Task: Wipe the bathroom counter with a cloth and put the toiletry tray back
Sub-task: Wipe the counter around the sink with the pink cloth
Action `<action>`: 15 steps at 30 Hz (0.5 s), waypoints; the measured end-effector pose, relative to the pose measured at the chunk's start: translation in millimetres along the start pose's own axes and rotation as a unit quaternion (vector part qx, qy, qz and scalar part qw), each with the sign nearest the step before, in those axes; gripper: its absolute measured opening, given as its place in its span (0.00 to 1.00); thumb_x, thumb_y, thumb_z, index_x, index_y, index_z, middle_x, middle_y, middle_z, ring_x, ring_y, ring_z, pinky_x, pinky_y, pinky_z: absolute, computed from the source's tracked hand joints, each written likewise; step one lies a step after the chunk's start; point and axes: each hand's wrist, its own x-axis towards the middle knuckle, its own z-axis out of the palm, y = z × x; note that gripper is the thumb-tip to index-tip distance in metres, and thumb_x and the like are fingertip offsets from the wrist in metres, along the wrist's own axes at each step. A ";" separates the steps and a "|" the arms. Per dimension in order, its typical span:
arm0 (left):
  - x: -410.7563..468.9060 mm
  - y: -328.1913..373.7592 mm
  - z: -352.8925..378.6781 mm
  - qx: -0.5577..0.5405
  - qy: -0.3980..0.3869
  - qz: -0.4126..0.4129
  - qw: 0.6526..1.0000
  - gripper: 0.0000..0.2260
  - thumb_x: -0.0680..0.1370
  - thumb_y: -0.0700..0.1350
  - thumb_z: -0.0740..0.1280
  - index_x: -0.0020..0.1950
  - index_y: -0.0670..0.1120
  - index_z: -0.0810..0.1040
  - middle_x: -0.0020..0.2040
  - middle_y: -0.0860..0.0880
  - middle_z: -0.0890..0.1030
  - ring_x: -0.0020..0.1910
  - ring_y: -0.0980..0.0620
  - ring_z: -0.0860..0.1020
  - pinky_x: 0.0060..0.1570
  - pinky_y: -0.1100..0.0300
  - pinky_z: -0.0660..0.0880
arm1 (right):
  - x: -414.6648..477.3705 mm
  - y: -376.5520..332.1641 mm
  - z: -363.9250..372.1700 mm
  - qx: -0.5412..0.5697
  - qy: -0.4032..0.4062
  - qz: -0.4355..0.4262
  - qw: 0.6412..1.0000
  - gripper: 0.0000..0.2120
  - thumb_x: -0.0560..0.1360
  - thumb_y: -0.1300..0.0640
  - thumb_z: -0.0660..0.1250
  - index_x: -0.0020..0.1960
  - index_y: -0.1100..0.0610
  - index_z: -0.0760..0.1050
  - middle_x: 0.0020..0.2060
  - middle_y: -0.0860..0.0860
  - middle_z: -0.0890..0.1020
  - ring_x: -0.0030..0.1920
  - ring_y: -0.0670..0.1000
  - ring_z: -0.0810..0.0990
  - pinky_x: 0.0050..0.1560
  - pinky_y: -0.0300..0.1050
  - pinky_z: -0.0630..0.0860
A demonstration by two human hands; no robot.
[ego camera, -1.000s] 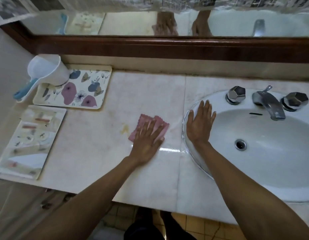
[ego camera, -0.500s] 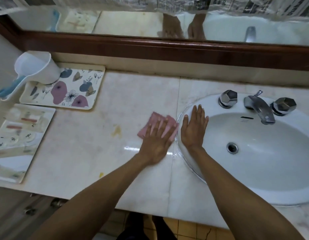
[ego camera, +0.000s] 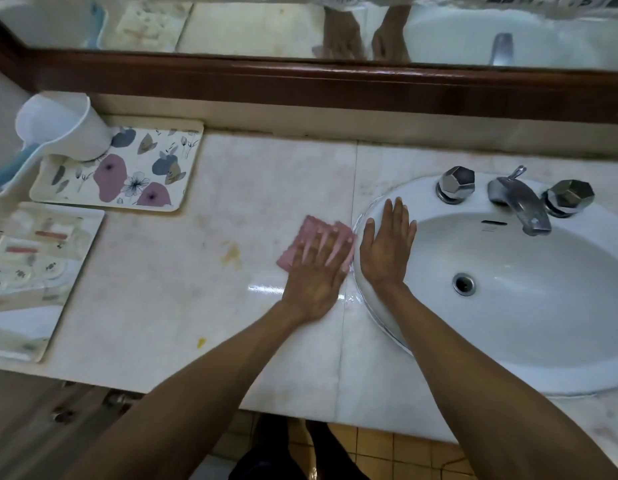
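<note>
**Pink cloth (ego camera: 309, 228) under a flat palm**

Spread with fingers straight, the left grip (ego camera: 318, 271) presses the cloth onto the surface (ego camera: 162, 306), just beside the sink (ego camera: 525, 341) rim. The right grip (ego camera: 387, 251) rests flat on that rim, holding nothing. Leftward of the cloth — a yellow stain (ego camera: 231, 254), nearer the left grip. Beyond it sit two trays — floral tray (ego camera: 134, 174) at the back, paler tray (ego camera: 37, 271) in front; which one is for toiletries I cannot tell.

Bare left forearm (ego camera: 203, 386), bare right forearm (ego camera: 484, 379), uncovered to frame edge; dark trousers (ego camera: 276, 455) below.
</note>
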 end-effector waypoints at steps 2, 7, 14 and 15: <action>-19.6 -8.3 -3.1 0.000 -0.027 0.066 0.997 0.25 0.88 0.53 0.50 0.86 0.56 0.49 0.86 0.53 0.48 0.85 0.47 0.47 0.82 0.44 0.46 | -1.5 0.0 -1.4 -0.009 -0.002 0.001 1.000 0.27 0.84 0.49 0.50 0.79 0.61 0.57 0.80 0.56 0.58 0.80 0.55 0.55 0.80 0.54 0.46; 6.5 -53.7 -17.7 0.020 -0.058 0.111 0.992 0.24 0.88 0.54 0.47 0.85 0.60 0.48 0.86 0.55 0.50 0.85 0.48 0.50 0.81 0.44 0.49 | 1.2 -5.9 -1.5 -0.047 -0.023 0.006 0.999 0.27 0.84 0.51 0.49 0.80 0.62 0.56 0.80 0.57 0.56 0.80 0.56 0.53 0.80 0.54 0.44; 82.2 -137.2 -54.9 -0.057 -0.091 0.016 0.994 0.23 0.89 0.51 0.44 0.85 0.61 0.50 0.86 0.56 0.48 0.85 0.48 0.46 0.81 0.42 0.42 | 9.0 -25.1 0.8 -0.086 -0.045 -0.108 0.989 0.24 0.82 0.62 0.52 0.77 0.64 0.59 0.80 0.61 0.54 0.80 0.59 0.50 0.80 0.51 0.45; 77.8 -152.5 -59.7 -0.061 -0.088 0.011 0.994 0.23 0.88 0.52 0.42 0.85 0.61 0.50 0.86 0.55 0.49 0.85 0.48 0.46 0.82 0.43 0.42 | 8.5 -31.7 2.5 -0.080 -0.052 -0.124 0.988 0.24 0.82 0.62 0.52 0.77 0.64 0.59 0.80 0.61 0.53 0.81 0.58 0.50 0.80 0.50 0.45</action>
